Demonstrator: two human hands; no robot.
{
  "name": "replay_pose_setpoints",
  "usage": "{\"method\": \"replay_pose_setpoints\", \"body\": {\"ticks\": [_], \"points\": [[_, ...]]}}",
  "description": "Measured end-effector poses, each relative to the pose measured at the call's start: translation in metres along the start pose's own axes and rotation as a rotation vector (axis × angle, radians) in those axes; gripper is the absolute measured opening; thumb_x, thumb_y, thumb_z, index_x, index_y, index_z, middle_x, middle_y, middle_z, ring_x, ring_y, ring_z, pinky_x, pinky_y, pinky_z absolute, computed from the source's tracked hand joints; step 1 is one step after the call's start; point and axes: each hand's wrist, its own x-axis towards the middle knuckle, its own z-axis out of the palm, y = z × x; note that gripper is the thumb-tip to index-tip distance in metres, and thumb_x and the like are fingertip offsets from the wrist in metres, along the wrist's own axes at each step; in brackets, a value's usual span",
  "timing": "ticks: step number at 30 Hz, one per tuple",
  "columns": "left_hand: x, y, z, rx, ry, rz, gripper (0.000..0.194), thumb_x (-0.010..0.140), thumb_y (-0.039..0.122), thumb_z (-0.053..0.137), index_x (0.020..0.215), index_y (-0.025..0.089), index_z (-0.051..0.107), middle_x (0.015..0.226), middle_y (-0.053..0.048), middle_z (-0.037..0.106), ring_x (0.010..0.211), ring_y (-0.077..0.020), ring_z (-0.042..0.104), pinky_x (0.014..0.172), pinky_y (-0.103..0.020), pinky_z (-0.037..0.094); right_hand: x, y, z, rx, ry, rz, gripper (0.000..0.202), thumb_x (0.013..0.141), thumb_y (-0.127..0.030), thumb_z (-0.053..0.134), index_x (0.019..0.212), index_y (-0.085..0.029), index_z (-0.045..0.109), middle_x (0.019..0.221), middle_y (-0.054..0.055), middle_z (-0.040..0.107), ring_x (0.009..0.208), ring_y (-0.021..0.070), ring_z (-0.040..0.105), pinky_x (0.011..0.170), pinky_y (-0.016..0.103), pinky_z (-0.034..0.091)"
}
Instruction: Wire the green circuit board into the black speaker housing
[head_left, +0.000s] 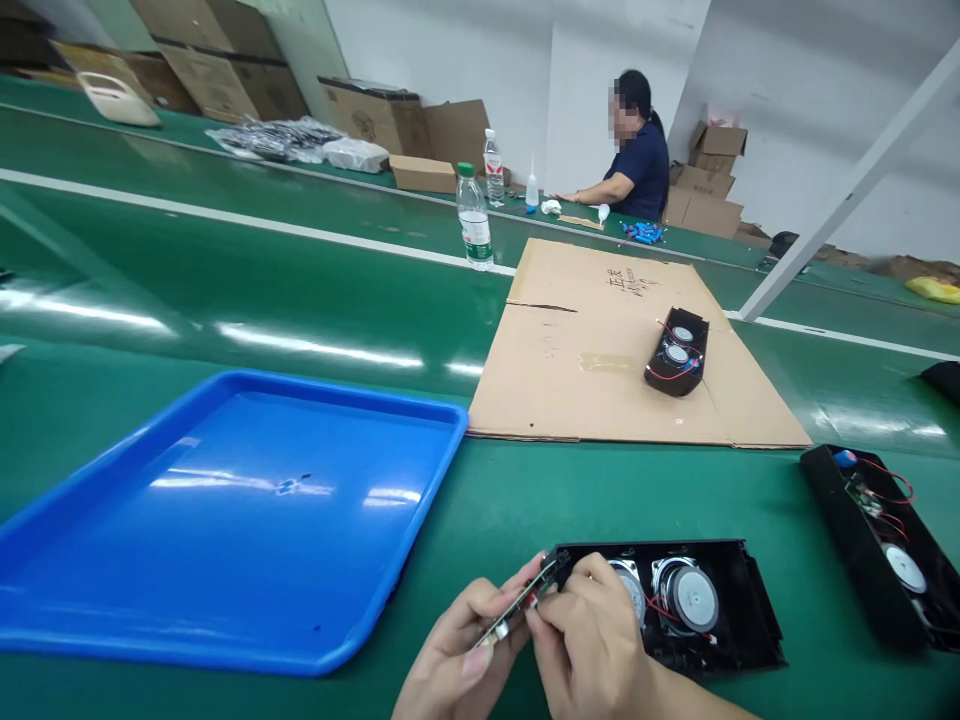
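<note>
An open black speaker housing [720,610] with two round drivers and red wires lies on the green belt at the bottom of the view. My left hand [450,650] pinches a small circuit board [517,605] by its edge, tilted, just left of the housing. My right hand [592,640] rests over the housing's left end, its fingertips pinching at the board's upper end where the wires meet it. What the fingertips grip there is hidden.
An empty blue tray [225,510] lies left. A cardboard sheet [600,370] carries another speaker housing [676,352]; a third housing [885,545] is at right. A water bottle [474,218] stands mid-belt. A seated person [637,150] works at the far bench, with boxes behind.
</note>
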Motion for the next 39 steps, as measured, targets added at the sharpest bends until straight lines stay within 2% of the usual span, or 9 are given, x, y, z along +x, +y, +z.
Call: {"method": "replay_pose_setpoints", "body": {"ticks": [4,8,11,14,18,24,30,34,39], "points": [[0.011,0.006,-0.011,0.248,0.015,0.116,0.019,0.059,0.042,0.077,0.065,0.025,0.07,0.084,-0.001,0.07,0.107,-0.0242,0.054,0.092,-0.028,0.04,0.008,-0.001,-0.006,-0.143,-0.128,0.01,0.023,0.087,-0.004,0.035,0.069,-0.016,0.044,0.052,-0.001,0.047,0.045,0.0117,0.036,0.048,0.028,0.032],[0.019,0.019,-0.01,0.381,0.046,0.018,0.022,0.058,0.035,0.08,0.072,0.022,0.069,0.081,-0.003,0.069,0.08,-0.0208,0.063,0.071,-0.025,0.048,0.024,0.005,-0.049,-0.146,-0.548,0.106,0.011,0.084,-0.027,0.056,0.085,-0.016,0.052,0.08,0.005,0.06,0.071,0.0165,0.055,0.062,0.029,0.044],[0.018,0.027,-0.003,0.268,-0.02,-0.127,0.035,0.054,0.032,0.082,0.084,0.023,0.066,0.08,-0.003,0.067,0.069,-0.0193,0.062,0.062,-0.026,0.049,0.019,0.016,-0.093,-0.109,-0.781,0.168,0.091,0.051,-0.05,0.078,0.127,-0.02,0.038,0.131,0.015,0.04,0.121,0.0331,0.034,0.098,0.049,0.031],[0.011,0.029,0.002,0.201,-0.105,-0.194,0.048,0.049,0.033,0.085,0.09,0.02,0.066,0.078,-0.004,0.065,0.064,-0.0184,0.062,0.059,-0.025,0.049,-0.005,0.03,-0.116,-0.237,-0.932,0.278,0.119,0.038,-0.04,0.086,0.138,-0.024,0.023,0.141,0.017,0.021,0.128,0.0416,0.016,0.098,0.066,0.012],[0.001,0.025,0.004,0.229,-0.218,-0.286,0.049,0.045,0.036,0.086,0.088,0.021,0.067,0.074,-0.004,0.066,0.066,-0.0235,0.065,0.061,-0.028,0.049,-0.036,0.036,-0.111,-0.375,-0.878,0.391,0.094,0.048,-0.025,0.081,0.131,-0.021,0.035,0.137,0.014,0.032,0.124,0.036,0.028,0.099,0.065,0.016],[-0.006,0.02,0.008,0.407,-0.3,-0.336,0.046,0.049,0.038,0.084,0.087,0.021,0.062,0.087,-0.01,0.069,0.075,-0.0286,0.066,0.066,-0.033,0.049,-0.035,0.018,-0.078,-0.424,-0.663,0.489,0.066,0.052,-0.037,0.08,0.11,-0.021,0.052,0.13,0.014,0.04,0.119,0.0366,0.033,0.095,0.068,0.017],[-0.004,0.02,0.015,0.382,-0.175,-0.204,0.052,0.05,0.042,0.083,0.088,0.022,0.055,0.077,-0.009,0.07,0.073,-0.027,0.066,0.067,-0.033,0.05,-0.027,0.019,-0.072,-0.397,-0.672,0.51,0.027,0.075,-0.036,0.066,0.093,-0.018,0.061,0.136,0.012,0.035,0.125,0.0373,0.027,0.094,0.067,0.024],[-0.005,0.019,0.027,0.463,0.018,-0.057,0.058,0.051,0.047,0.081,0.094,0.022,0.05,0.077,-0.007,0.07,0.068,-0.0236,0.065,0.062,-0.028,0.05,-0.023,0.027,-0.07,-0.531,-0.712,0.451,0.013,0.061,-0.013,0.075,0.061,-0.013,0.062,0.132,0.014,0.041,0.12,0.0418,0.032,0.092,0.068,0.026],[-0.008,0.01,0.054,0.594,0.111,0.088,0.049,0.062,0.041,0.074,0.099,0.022,0.049,0.083,-0.004,0.068,0.072,-0.0218,0.063,0.06,-0.026,0.051,-0.017,0.025,-0.058,-0.551,-0.632,0.348,0.009,0.058,-0.004,0.067,0.056,-0.011,0.062,0.121,0.018,0.05,0.111,0.0395,0.043,0.091,0.066,0.031]]}}
